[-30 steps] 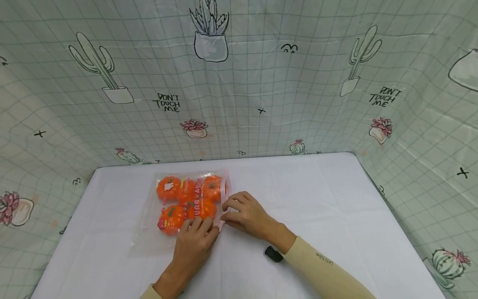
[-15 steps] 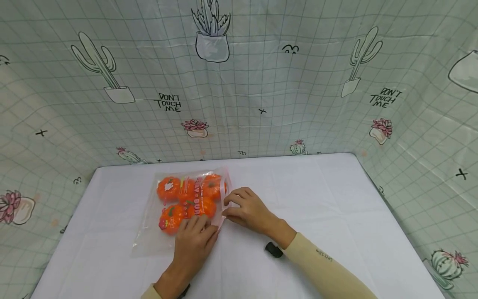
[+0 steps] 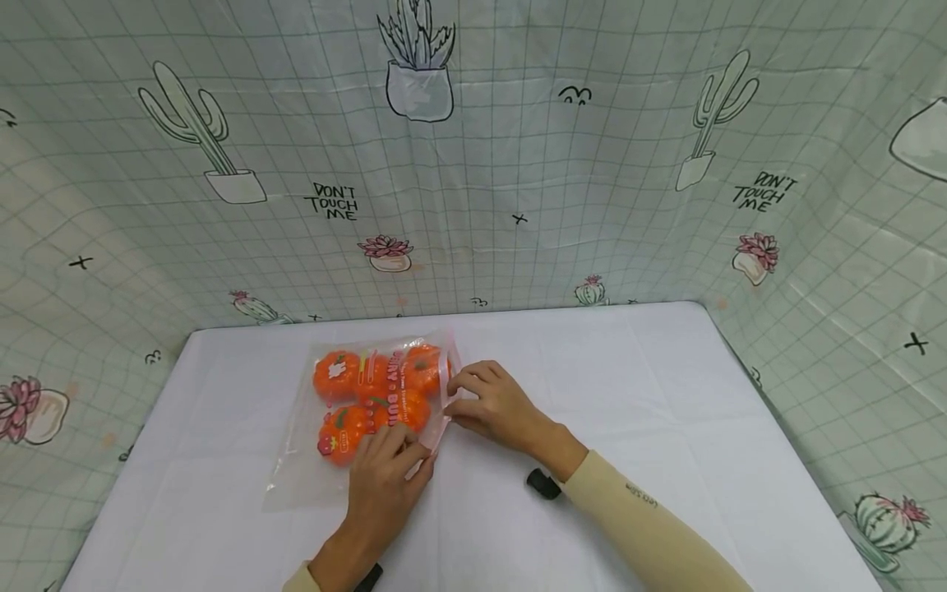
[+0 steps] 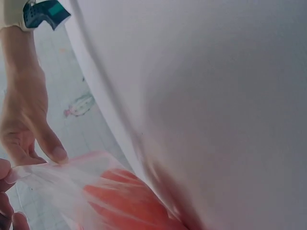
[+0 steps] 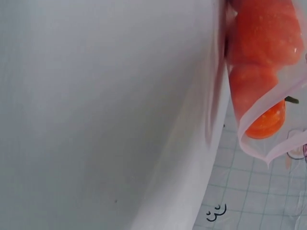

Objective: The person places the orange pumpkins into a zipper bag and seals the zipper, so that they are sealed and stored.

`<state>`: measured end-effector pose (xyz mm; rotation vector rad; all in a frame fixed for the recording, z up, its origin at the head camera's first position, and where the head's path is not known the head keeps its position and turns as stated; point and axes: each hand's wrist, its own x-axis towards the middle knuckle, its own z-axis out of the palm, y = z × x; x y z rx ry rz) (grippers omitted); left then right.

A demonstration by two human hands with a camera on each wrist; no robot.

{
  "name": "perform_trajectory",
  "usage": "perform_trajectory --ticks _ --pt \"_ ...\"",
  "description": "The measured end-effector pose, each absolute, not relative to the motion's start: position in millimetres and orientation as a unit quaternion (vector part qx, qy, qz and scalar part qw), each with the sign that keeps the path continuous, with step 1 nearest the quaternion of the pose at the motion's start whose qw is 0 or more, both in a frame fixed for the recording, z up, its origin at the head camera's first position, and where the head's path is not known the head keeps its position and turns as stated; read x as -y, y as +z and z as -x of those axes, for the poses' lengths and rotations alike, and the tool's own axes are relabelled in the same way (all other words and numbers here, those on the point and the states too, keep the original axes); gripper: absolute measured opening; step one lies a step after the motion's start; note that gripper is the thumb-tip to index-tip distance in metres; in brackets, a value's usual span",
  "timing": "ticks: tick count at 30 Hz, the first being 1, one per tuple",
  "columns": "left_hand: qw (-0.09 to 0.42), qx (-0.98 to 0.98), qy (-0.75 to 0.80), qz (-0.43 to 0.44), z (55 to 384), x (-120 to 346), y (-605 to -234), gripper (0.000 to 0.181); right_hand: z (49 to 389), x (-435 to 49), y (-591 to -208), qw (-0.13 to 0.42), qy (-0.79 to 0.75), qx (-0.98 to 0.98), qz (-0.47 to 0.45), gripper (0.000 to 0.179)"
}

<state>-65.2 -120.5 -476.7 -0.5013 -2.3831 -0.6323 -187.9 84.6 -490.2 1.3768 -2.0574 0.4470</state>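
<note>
A clear zip-style bag (image 3: 299,464) with pink print and a pink-edged mouth lies on the white table, holding several orange, pumpkin-like round things (image 3: 336,376) with green stems. My left hand (image 3: 385,481) pinches the near corner of the bag's mouth; its fingertips (image 4: 5,170) show at the left wrist view's edge. Farther along the same edge, my right hand (image 3: 499,411) pinches the pink rim between thumb and fingers. In the right wrist view the pink rim (image 5: 261,103) stands parted around an orange thing (image 5: 266,120); no hand shows there.
A white cloth covers the table (image 3: 629,395). Cactus-printed curtains (image 3: 473,164) hang behind and at both sides. A small black device (image 3: 543,483) shows by my right wrist, another (image 3: 368,578) by my left wrist.
My right hand has slid slightly away along the bag's mouth edge. The bag has shifted a little to the right. My left hand stays at the near corner.
</note>
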Motion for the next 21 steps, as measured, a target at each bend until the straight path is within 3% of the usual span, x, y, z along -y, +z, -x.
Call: perform_trajectory --ticks 12,21 --pt "0.324 0.896 -0.222 0.206 65.8 119.8 -478.8 0.031 193.3 -87.0 -490.7 0.29 0.167 0.786 -0.52 0.015" --pt "0.328 0.912 -0.124 0.214 69.1 117.4 -476.4 0.035 190.2 -90.8 -490.6 0.276 0.155 0.795 -0.518 0.015"
